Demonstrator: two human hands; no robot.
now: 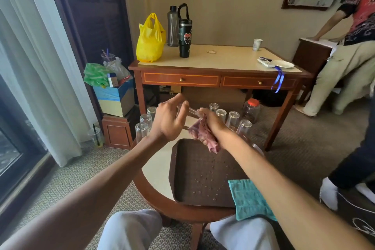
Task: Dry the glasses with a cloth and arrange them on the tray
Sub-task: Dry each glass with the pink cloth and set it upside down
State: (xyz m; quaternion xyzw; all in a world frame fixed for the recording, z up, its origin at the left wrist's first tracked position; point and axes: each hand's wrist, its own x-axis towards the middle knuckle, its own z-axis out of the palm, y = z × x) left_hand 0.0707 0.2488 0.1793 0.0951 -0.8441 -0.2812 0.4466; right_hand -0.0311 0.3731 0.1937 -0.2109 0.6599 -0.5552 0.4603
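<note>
Right, centre frame, above the far edge of the tray (192, 160): left hand (170, 121) has its fingers curled round one glass (187, 110), which lies roughly sideways btwn the two hands, its other end meeting the right hand (211, 121). Right hand is closed tight on a bunched pink cloth (204, 136); the loose part hangs below the fist, over the tray, and whether it touches the tray can't be told. Glass is see-through & motion-blurred, so can't tell which end is the rim, nor whether the cloth sits inside it or only against its end. Left palm is hidden; only the back of the hand and the raised thumb/index show. Tray is brown, dotted w/ water drops, and sits on a round table (156, 170). Upturned glasses (233, 119) stand rim-down in two rows beyond the tray, one row left of the hands and one right; a few are partly covered by hands & wrists. Teal cloth (246, 197) lies over the tray's lower-right corner, partly under the right forearm. A pale curved edge just right of that forearm is mostly hidden, can't ID.
</note>
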